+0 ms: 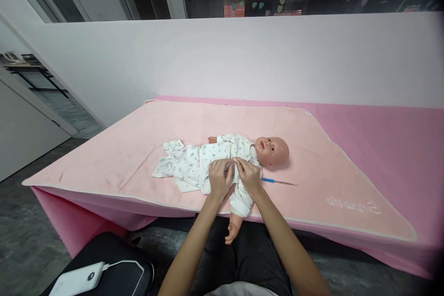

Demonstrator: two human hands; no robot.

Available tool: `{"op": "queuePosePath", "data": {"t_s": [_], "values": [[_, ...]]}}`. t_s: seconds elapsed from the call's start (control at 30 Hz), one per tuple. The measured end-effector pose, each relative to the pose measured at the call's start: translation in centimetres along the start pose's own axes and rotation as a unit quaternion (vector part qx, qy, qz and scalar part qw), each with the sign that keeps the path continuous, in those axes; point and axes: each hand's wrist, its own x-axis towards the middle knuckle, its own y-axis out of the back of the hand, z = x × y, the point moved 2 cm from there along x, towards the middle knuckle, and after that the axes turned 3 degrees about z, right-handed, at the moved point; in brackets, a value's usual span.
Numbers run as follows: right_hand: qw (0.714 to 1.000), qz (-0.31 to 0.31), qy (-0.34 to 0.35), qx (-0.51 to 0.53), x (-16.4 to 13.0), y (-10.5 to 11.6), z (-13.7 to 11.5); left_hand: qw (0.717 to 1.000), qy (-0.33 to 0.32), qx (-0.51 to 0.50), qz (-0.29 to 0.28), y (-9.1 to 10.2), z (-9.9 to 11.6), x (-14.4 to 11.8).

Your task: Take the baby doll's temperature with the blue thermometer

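Note:
A baby doll (274,151) lies on its back on a pink blanket (125,148), head to the right. It is dressed in a white patterned top (215,150) and matching trousers (189,159). My left hand (220,178) and my right hand (249,175) meet at the front of the top, near the doll's chest. Both have their fingers pinched together on the top's cloth at its side edge; any tie or snap between them is too small to make out. One doll arm (235,229) hangs over the table edge between my forearms.
A thin stick with a blue end (268,180) lies right of my right hand. Pink cloth (398,138) covers the table beneath the blanket. A white wall (243,60) stands behind. At lower left, a white power bank (78,280) with a cable rests on a black seat (118,259).

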Motion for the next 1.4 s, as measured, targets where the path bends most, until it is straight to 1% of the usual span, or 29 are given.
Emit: {"op": "queuePosePath", "data": {"t_s": [0.1,0.23,0.37,0.47,0.77,0.9,1.1,1.4], "values": [[1.000,0.004,-0.015,-0.020,0.0,0.0,0.0,1.000,0.011,0.016,0.011,0.6,-0.3,-0.2],[0.999,0.019,-0.023,-0.030,0.0,0.1,-0.1,0.998,0.039,0.042,0.037,1.7,-1.2,-0.7],[0.999,0.022,-0.022,-0.026,0.1,0.2,-0.1,0.997,0.046,0.044,0.035,2.3,-1.7,-1.0],[0.999,0.016,-0.026,-0.019,0.1,0.2,-0.1,0.998,0.045,0.029,0.035,2.3,-1.7,-1.0],[0.999,0.025,-0.026,0.008,0.3,0.3,-0.3,0.997,0.065,-0.001,0.041,2.2,-2.0,-1.2],[0.999,0.020,-0.034,0.005,0.3,0.2,-0.2,0.996,0.082,0.001,0.038,2.2,-2.1,-1.2],[0.999,0.015,-0.049,0.005,0.2,0.0,0.0,0.997,0.065,0.042,0.025,2.0,-1.9,-1.2],[0.999,0.018,-0.046,0.003,0.2,0.2,-0.1,0.993,0.083,0.031,0.072,2.4,-2.1,-1.1]]}}
